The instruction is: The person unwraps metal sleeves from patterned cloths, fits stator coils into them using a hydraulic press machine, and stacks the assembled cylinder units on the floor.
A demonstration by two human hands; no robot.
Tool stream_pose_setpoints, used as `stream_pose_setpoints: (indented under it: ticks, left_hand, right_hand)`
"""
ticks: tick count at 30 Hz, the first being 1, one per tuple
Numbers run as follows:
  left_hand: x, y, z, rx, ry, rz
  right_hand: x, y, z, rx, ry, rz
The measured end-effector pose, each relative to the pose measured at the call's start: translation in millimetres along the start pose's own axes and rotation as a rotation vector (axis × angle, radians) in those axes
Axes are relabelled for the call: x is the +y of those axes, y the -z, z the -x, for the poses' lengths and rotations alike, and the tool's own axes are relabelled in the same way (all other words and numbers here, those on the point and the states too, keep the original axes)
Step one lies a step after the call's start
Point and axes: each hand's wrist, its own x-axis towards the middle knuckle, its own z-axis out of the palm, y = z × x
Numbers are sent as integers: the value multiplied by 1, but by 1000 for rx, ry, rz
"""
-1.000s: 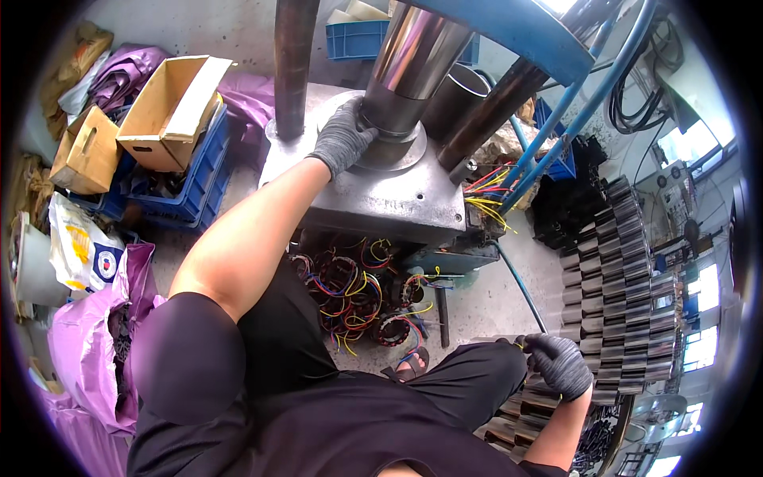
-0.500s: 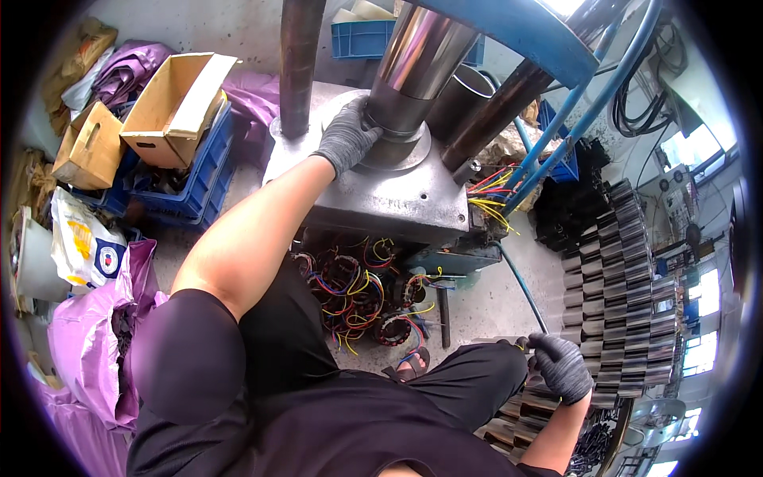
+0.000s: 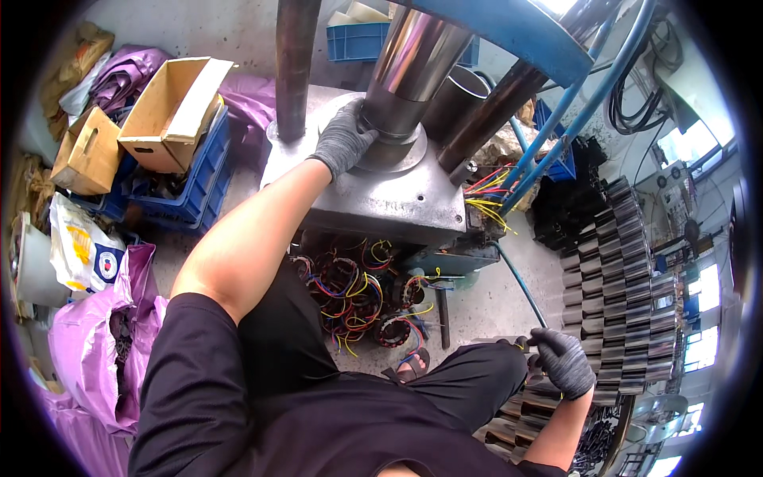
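My left hand (image 3: 343,141), in a grey knit glove, lies against the left side of a dark metal sleeve (image 3: 393,117). Its thumb is in front and its fingers curl behind, partly hidden. The sleeve meets a shiny steel ram (image 3: 417,56) above and stands on a round plate on the press bed (image 3: 373,191). At the lower right, my right hand (image 3: 564,366), gloved alike, is curled at the end of a thin blue lever (image 3: 520,278). The glove hides the lever's tip.
Wound stators (image 3: 350,286) with coloured wires lie below the bed. Steel posts (image 3: 296,71) and blue frame bars (image 3: 556,151) flank the ram. Blue crates (image 3: 179,207) with cardboard boxes (image 3: 171,119) and purple sacks (image 3: 95,334) stand left. Stacked metal cylinders (image 3: 620,294) fill the right.
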Motion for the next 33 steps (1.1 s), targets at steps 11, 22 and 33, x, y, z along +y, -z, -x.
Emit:
stream_pose_setpoints:
  ticks: [11,22,33]
  left_hand:
    - [-5,5,0,-17,2,24]
    - [14,6,4,-56,-41,144]
    - [-118,-21,-30,-145,6,344]
  right_hand:
    - [-6,-4,-1,215,44,-140]
    - [-2,17,-5,368,296,203]
    - [-43,135,-116,1332,622,289]
